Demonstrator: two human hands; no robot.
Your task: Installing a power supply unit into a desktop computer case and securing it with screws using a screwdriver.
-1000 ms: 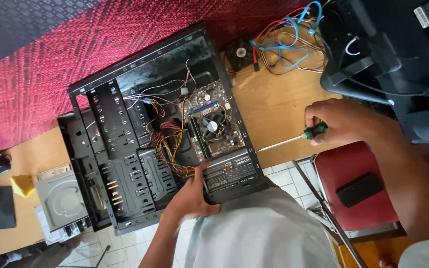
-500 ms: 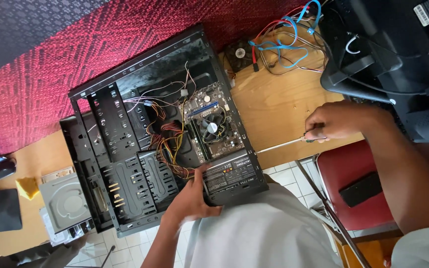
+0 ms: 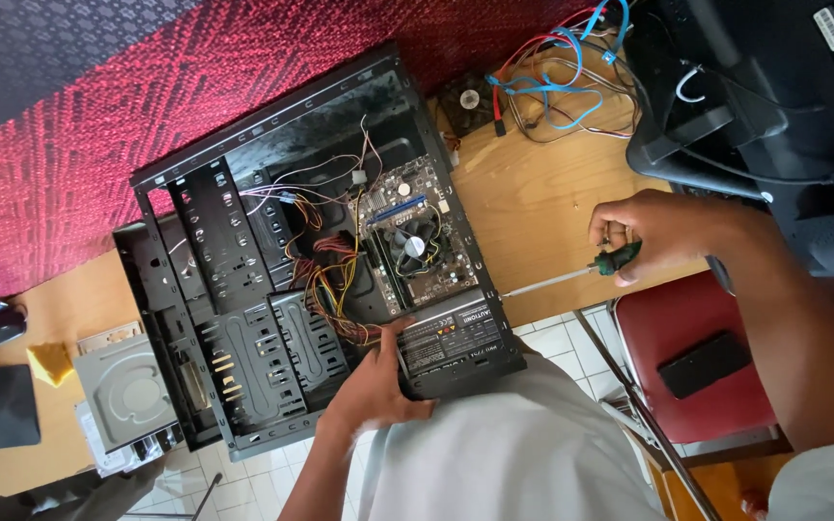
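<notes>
An open black computer case (image 3: pixel 243 241) lies on its side on a wooden table (image 3: pixel 542 203). Inside it I see a motherboard (image 3: pixel 417 241) with a round fan and a bundle of coloured wires. My left hand (image 3: pixel 378 386) rests on the black power supply (image 3: pixel 456 338) at the case's near edge. My right hand (image 3: pixel 653 232) is to the right of the case, closed on a green-handled screwdriver (image 3: pixel 571 278) whose tip points at the case's side.
A loose optical drive (image 3: pixel 127 396) lies left of the case. A tangle of blue and red cables (image 3: pixel 552 77) and a small fan (image 3: pixel 465 101) lie at the back. A black monitor (image 3: pixel 774 96) stands right. A red chair (image 3: pixel 697 367) holds a black phone.
My right hand has shifted slightly with the screwdriver, staying beside the case. My left hand stays on the power supply. The view has drifted a little.
</notes>
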